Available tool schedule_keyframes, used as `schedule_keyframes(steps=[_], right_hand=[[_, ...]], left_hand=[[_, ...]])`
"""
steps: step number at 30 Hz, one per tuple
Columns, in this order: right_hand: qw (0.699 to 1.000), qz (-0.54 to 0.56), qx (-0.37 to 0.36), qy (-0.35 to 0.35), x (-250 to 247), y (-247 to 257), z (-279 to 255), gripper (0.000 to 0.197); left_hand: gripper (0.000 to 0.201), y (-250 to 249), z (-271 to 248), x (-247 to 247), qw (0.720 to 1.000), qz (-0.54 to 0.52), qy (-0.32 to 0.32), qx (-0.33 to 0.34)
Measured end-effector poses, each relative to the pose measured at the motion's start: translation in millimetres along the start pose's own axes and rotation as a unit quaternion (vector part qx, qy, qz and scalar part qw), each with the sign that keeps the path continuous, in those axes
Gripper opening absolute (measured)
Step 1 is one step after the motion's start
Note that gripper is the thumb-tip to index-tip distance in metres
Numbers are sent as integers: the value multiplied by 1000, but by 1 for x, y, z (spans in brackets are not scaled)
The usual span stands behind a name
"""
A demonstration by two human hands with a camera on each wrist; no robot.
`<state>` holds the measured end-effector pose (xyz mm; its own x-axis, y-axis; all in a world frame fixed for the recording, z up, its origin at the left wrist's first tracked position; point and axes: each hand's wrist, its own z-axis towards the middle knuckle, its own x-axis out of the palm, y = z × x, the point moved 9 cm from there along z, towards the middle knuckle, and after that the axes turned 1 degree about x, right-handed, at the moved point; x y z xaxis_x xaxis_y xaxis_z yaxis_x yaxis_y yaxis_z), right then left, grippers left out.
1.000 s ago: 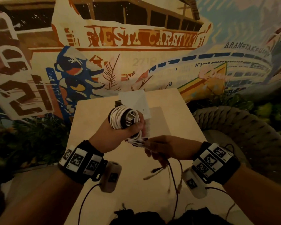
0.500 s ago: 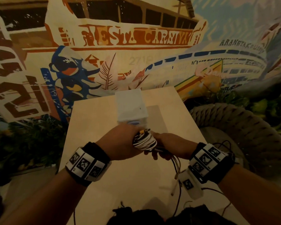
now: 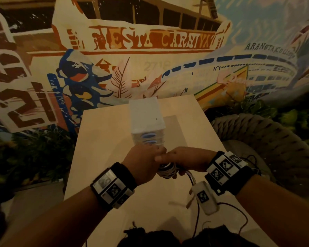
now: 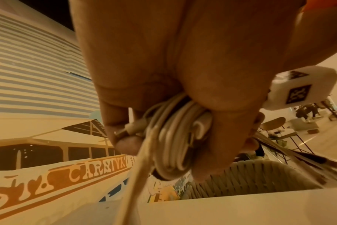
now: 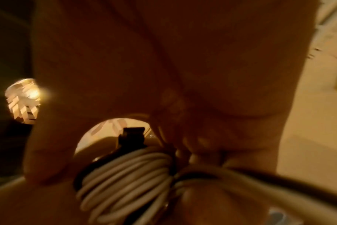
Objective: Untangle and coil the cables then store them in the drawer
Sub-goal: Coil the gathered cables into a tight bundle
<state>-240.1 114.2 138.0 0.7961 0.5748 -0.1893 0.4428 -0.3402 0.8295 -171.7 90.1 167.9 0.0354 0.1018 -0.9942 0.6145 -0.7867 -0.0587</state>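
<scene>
- Left hand (image 3: 144,163) is curling its fingers tight around a bundle of smooth white round cable (image 3: 166,171), coiled in several loops with a darker cable wound in; the left wrist view is showing the coil (image 4: 175,143) pinched between thumb and fingers, with a small metal-tipped plug poking out at the side.
- Right hand (image 3: 187,162) is meeting the left one knuckle to knuckle, fingers wrapping the same bundle from the other side; the right wrist view is showing the rubbery white loops (image 5: 125,172) stacked side by side, a black plastic connector (image 5: 133,137) sticking up behind them.
- The bundle is sitting between both hands, held above the pale matte wooden tabletop (image 3: 103,157), just in front of the small white plastic drawer unit (image 3: 146,120).
- The drawer unit is standing upright on the table, boxy, with blue oval handles on its stacked drawer fronts; the lower drawers are hiding behind the hands, so whether any is pulled out is hard to tell.
- Thin loose cable ends (image 3: 192,182), white and dark, are hanging from under the right hand toward the table; their tips are blurring out.
- Right wrist view is dark and smeared, fingers probably pressing the coil, exact contact unclear.
- A woven rope-textured round chair (image 3: 268,145) is standing right of the table; a painted mural wall (image 3: 150,41) is filling the background.
</scene>
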Motion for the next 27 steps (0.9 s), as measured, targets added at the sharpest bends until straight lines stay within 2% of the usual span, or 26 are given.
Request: schedule_keyframes(steps=[2,3,5,7,9,11,13,15,19,20,23,25,27], right_hand=[[996,-87,6,23,5,4,-1,21],[993,-111,11,33,7,3,-1,17],[989,-141,21,39,11,1,2,22],[987,-158,23,19,10,-1,7,18],[986,-166,23,3,9,-2,11,14],[985,-170,36,18,13,-6,13,14],[981,-184,57,31,17,-12,14,12],[977,-205,65,11,15,-16,15,15],[979,-193,45,-39,5,-13,12,20],[980,-190,35,-47,2,-11,10,21],[984,-174,11,-45,-6,-5,0,17],[986,-163,0,-42,-11,-4,-6,10],[988,-148,-19,-39,-15,-3,-10,12]], left_hand=[[17,-5,0,2,1000,7,5,12],[16,-6,0,3,1000,15,8,10],[14,-6,2,7,999,33,11,-7],[13,-5,2,8,999,45,21,-18],[22,-8,1,9,998,57,33,-15],[26,-15,0,12,997,63,44,-8],[25,-21,0,17,997,57,60,-11],[23,-19,0,21,996,40,73,-31],[16,-8,1,17,999,5,14,-41],[26,-6,0,14,999,-20,-9,-36],[81,6,-6,5,989,-144,-40,-13],[99,12,-11,0,965,-256,-51,3],[108,18,-15,-3,931,-358,-68,24]])
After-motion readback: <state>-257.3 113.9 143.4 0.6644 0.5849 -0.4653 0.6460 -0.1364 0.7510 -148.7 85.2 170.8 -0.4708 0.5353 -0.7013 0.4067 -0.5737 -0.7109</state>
